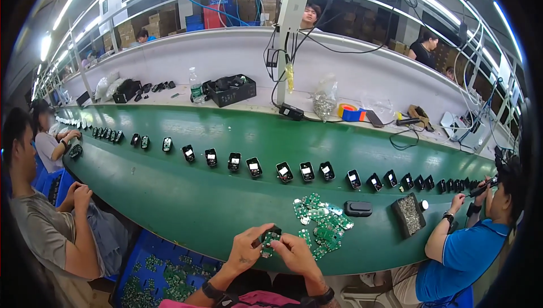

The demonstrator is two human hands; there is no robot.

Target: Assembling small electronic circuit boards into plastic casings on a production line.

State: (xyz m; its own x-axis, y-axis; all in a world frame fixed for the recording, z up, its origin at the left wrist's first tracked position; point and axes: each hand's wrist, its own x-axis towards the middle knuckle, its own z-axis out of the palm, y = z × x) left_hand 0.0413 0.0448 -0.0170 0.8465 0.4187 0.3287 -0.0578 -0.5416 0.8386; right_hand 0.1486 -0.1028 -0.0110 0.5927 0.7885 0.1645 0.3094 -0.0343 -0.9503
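Observation:
Just past the near table edge, my left hand (246, 251) is closed around a small black casing with a green circuit board (269, 242) in it. My right hand (296, 256) pinches the same piece from the other side, its thumb on the board. My fingers hide part of the piece. A loose pile of green circuit boards (325, 226) lies on the table just right of my hands. Beyond it sits a closed black case (358, 209). Across the table runs a curved row of open black casings with white labels, one of them a casing (284, 171) ahead of me.
A box of small metal parts (408, 216) stands to the right, near a co-worker in blue (469, 246) with a tool. Another person (51, 200) sits at the left. A blue crate (136, 263) of boards is at lower left. A black bin (231, 90) stands on the back shelf.

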